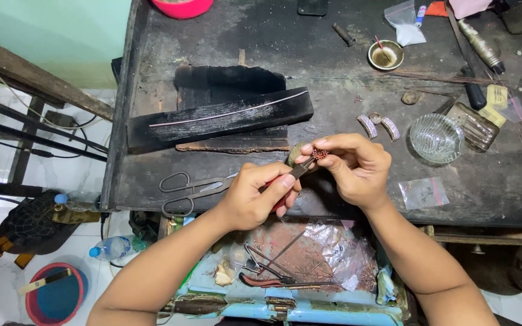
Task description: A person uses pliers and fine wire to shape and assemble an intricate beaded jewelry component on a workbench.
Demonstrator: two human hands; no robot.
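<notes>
A small round copper-coloured piece with a ribbed rim sits just above the front edge of the dark workbench, near the middle of the view. The right hand pinches it, with the thumb and the forefinger closed together on its sides. A pair of pliers meets the piece from about 7 o'clock; its long axis runs from lower left to upper right, and the tip points toward 2 o'clock and touches the piece. The left hand is wrapped tight around the handles, fingers curled together.

At 9 o'clock from the hands, scissors lie flat on the bench, blades pointing right toward the left hand. At 11 o'clock a long charred wooden block lies almost horizontal, with a thin pale wire along its top. At 2 o'clock stands a clear glass bowl, and between it and the hands lie two small curved beaded pieces. At 6 o'clock, below the bench, an open drawer holds more tools and a crumpled plastic sheet.
</notes>
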